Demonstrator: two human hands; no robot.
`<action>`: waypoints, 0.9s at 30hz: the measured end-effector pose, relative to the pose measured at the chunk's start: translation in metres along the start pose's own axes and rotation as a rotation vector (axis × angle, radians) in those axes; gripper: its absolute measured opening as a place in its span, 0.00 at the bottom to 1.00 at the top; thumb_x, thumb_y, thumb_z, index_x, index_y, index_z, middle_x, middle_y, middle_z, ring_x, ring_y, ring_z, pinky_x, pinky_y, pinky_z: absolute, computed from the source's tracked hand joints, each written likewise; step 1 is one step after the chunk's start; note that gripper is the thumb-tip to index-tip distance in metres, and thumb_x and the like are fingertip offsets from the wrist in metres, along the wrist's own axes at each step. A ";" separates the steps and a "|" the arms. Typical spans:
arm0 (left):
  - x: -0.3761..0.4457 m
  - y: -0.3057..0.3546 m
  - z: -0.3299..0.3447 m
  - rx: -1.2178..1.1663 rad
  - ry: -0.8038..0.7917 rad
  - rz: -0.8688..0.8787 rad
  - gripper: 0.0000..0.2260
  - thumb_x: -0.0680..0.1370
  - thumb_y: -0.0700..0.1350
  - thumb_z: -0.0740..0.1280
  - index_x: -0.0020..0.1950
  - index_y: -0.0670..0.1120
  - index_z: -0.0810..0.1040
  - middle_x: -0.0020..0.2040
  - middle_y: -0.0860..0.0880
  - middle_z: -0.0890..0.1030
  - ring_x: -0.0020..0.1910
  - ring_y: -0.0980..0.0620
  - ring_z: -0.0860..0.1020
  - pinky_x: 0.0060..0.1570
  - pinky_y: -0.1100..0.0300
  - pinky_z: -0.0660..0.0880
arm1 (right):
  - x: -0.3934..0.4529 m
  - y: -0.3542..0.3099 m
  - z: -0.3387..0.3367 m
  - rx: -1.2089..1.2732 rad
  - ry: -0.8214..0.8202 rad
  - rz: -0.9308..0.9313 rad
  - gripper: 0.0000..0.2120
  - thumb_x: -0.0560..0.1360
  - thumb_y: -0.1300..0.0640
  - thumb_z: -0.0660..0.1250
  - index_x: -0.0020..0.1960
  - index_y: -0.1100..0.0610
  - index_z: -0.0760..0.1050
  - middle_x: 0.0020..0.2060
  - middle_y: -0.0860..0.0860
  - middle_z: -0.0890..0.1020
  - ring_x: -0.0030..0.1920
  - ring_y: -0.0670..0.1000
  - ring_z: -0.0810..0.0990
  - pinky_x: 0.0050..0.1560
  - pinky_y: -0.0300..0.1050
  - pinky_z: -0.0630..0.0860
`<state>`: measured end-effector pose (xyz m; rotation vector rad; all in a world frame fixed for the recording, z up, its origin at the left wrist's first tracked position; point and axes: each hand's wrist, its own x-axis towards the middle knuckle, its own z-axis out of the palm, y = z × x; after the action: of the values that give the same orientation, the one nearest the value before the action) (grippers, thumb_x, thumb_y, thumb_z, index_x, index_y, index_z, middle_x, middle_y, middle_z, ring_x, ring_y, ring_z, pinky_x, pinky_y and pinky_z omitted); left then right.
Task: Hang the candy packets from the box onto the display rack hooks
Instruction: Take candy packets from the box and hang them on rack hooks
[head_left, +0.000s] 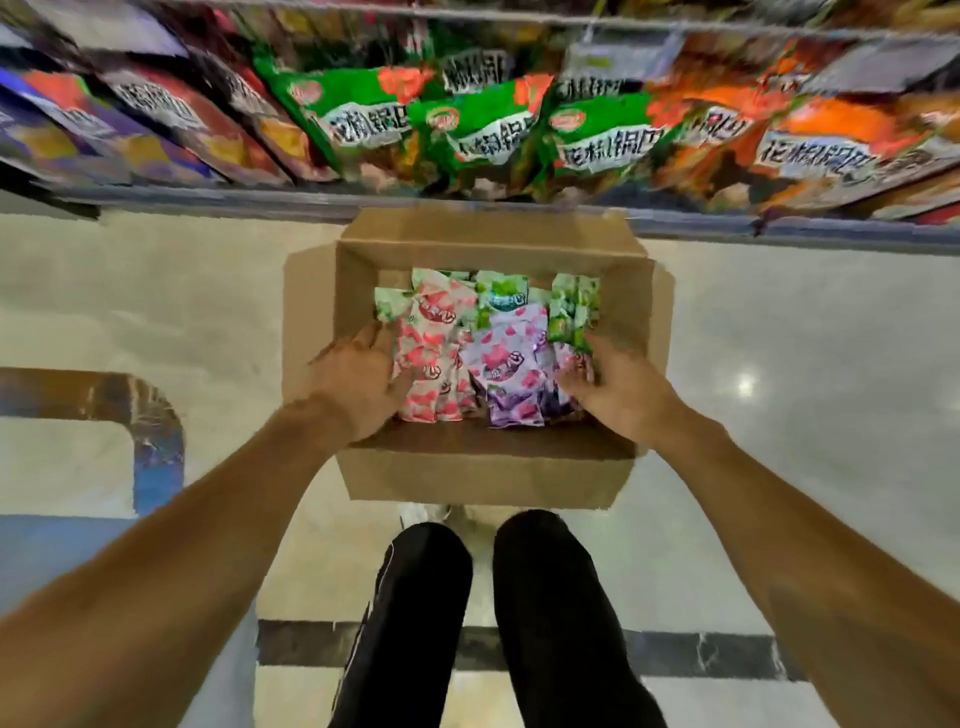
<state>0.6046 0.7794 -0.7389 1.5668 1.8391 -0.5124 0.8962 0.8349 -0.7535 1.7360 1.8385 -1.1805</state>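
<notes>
While both arms reach down into the open cardboard box (488, 470) on the floor (779, 364), the left hand (358, 382) lies at the box's left wall with its fingers stretched out and slightly spread, the fingertips resting against the pink candy packets (428, 358); whether any finger curls round a packet cannot be told. The right hand (610, 384) sits at the right wall, fingers loosely bent and touching the purple candy packets (511, 371), and the blur hides whether it pinches one. Packets fill the box bottom in three colours: a pink pile at the left, a purple pile in the middle and right, green candy packets (571, 312) along the far edge and far right corner; they overlap too much for an exact count. Beyond the box's far edge, a shelf (208, 200) carries rows of large snack bags (467, 132). Two black-trousered legs (410, 623) stand just behind the near edge
</notes>
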 end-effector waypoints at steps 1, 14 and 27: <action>0.019 -0.003 0.017 -0.026 -0.005 -0.008 0.28 0.84 0.62 0.56 0.79 0.48 0.60 0.74 0.44 0.70 0.70 0.41 0.72 0.66 0.45 0.74 | 0.017 0.007 0.016 0.020 -0.006 0.014 0.36 0.73 0.27 0.59 0.75 0.45 0.64 0.70 0.51 0.76 0.67 0.58 0.76 0.65 0.53 0.75; 0.228 -0.029 0.156 -0.557 0.057 -0.288 0.28 0.83 0.59 0.62 0.76 0.43 0.64 0.73 0.39 0.72 0.70 0.37 0.73 0.67 0.49 0.70 | 0.190 0.042 0.171 0.281 0.025 0.134 0.38 0.75 0.35 0.68 0.77 0.54 0.64 0.72 0.53 0.73 0.70 0.56 0.74 0.67 0.51 0.73; 0.244 -0.033 0.168 -0.861 0.079 -0.367 0.19 0.73 0.53 0.78 0.59 0.48 0.79 0.56 0.49 0.84 0.52 0.46 0.84 0.54 0.48 0.83 | 0.196 0.026 0.182 0.167 0.021 0.283 0.35 0.74 0.39 0.72 0.70 0.62 0.70 0.60 0.58 0.80 0.58 0.60 0.81 0.54 0.53 0.79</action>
<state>0.5946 0.8337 -1.0318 0.6840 2.0155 0.1992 0.8322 0.8223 -1.0140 2.0263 1.4777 -1.2307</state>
